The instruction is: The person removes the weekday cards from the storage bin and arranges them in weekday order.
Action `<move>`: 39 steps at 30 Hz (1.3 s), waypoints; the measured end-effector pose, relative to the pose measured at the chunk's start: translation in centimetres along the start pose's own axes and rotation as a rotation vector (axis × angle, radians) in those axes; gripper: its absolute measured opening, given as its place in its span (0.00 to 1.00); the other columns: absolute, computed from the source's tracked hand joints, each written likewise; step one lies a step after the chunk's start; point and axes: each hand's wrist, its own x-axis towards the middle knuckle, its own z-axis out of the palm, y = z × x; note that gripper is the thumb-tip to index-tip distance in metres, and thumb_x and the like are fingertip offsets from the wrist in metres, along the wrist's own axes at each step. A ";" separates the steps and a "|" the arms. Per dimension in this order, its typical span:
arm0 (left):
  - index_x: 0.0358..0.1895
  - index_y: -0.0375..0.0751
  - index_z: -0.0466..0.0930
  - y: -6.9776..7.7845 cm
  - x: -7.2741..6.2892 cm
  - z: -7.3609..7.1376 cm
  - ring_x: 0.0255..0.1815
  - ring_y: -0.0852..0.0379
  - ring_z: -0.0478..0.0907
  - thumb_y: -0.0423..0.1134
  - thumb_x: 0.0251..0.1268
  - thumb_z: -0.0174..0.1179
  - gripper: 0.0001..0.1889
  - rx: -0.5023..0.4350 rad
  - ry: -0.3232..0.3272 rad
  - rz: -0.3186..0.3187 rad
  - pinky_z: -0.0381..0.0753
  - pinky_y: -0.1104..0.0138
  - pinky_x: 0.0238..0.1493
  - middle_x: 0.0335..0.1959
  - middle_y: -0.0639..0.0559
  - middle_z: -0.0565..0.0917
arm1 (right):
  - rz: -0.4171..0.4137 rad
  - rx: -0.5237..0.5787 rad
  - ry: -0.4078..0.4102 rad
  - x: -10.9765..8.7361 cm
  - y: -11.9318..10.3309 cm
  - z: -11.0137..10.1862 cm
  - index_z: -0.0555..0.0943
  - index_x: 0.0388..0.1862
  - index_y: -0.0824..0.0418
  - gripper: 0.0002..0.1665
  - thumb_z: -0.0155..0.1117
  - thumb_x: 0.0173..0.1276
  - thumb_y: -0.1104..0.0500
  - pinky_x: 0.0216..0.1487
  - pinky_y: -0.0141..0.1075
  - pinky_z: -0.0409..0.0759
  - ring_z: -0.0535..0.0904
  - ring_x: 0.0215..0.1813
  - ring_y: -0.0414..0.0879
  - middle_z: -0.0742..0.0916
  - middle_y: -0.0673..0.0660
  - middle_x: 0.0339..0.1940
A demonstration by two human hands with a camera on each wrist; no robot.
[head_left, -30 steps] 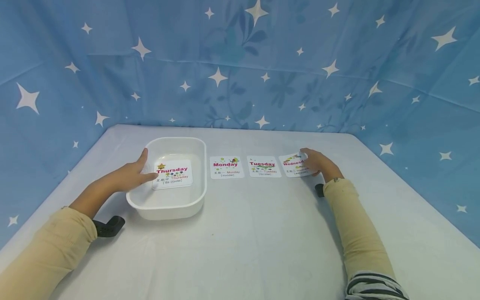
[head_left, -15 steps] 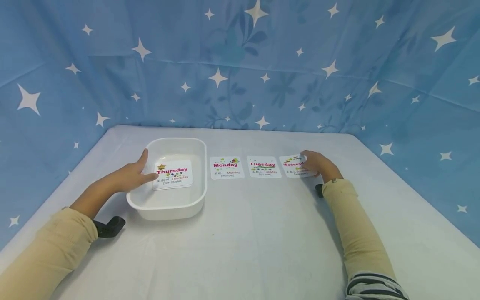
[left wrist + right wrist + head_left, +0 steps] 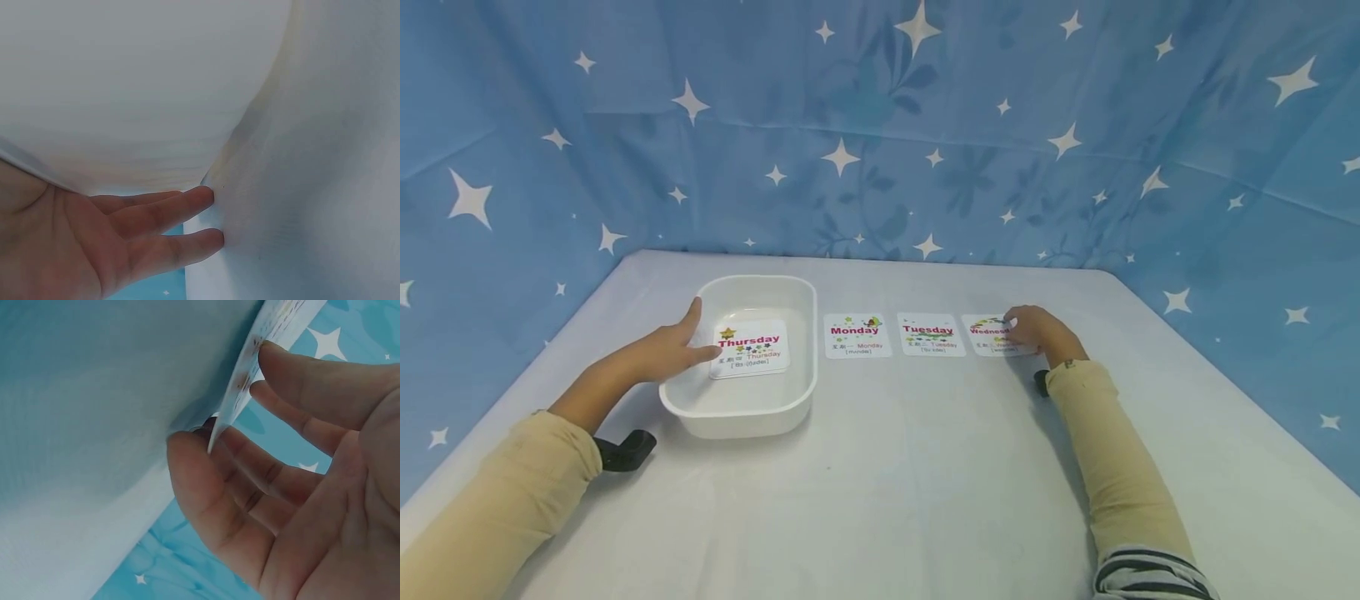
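Observation:
My left hand point(image 3: 662, 352) holds the left rim of a white plastic tub point(image 3: 737, 427), its thumb reaching over the inside. In the left wrist view, outstretched fingers point(image 3: 169, 209) lie along the tub's outer wall point(image 3: 144, 94). Inside the tub lies a Thursday card point(image 3: 749, 348). Farther right, my right hand point(image 3: 1037, 329) pinches the right side of a Wednesday card point(image 3: 988, 335), covering part of it. The right wrist view shows this card point(image 3: 244, 381) edge-on between thumb and fingers, tilted against the white cloth. Left of it, a Monday card point(image 3: 858, 337) and Tuesday card point(image 3: 932, 335) lie flat in a row.
A white cloth point(image 3: 865, 500) covers the table. Behind and beside it hangs a blue curtain point(image 3: 880, 200) with white stars. A black device point(image 3: 627, 452) sits at the left wrist, and another black device point(image 3: 1041, 383) at the right.
The Wednesday card's right side has come down and lies flatter, and my right hand has sunk slightly with it. My left hand and the tub keep their place.

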 end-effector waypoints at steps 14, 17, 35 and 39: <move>0.67 0.27 0.19 0.0 0.4 0.0 0.64 0.29 0.58 0.54 0.67 0.46 0.49 0.003 0.017 0.000 0.70 0.53 0.46 0.67 0.21 0.44 | 0.014 -0.070 0.040 -0.2 -0.1 0.1 0.59 0.67 0.69 0.29 0.45 0.68 0.61 0.64 0.58 0.54 0.56 0.67 0.67 0.61 0.72 0.67; 0.67 0.28 0.19 0.0 0.4 -0.1 0.65 0.28 0.54 0.54 0.67 0.45 0.48 0.001 0.020 -0.004 0.68 0.51 0.49 0.67 0.22 0.44 | -0.006 -0.102 0.042 -0.2 -0.2 0.0 0.58 0.67 0.69 0.29 0.45 0.67 0.62 0.64 0.58 0.55 0.55 0.67 0.68 0.61 0.73 0.67; 0.67 0.28 0.20 -0.7 0.1 -0.1 0.64 0.30 0.59 0.52 0.67 0.45 0.48 -0.021 0.032 0.001 0.71 0.55 0.45 0.68 0.23 0.43 | -0.277 -0.033 0.154 -1.8 -7.6 -0.5 0.48 0.72 0.65 0.36 0.45 0.72 0.51 0.64 0.58 0.56 0.58 0.67 0.67 0.64 0.73 0.65; 0.68 0.28 0.20 -0.5 0.1 -0.2 0.65 0.31 0.57 0.51 0.68 0.45 0.47 -0.025 0.026 0.004 0.69 0.52 0.49 0.68 0.23 0.43 | -0.443 0.034 0.179 -3.4 -13.8 0.6 0.50 0.73 0.58 0.36 0.48 0.71 0.49 0.64 0.55 0.59 0.60 0.68 0.61 0.65 0.67 0.67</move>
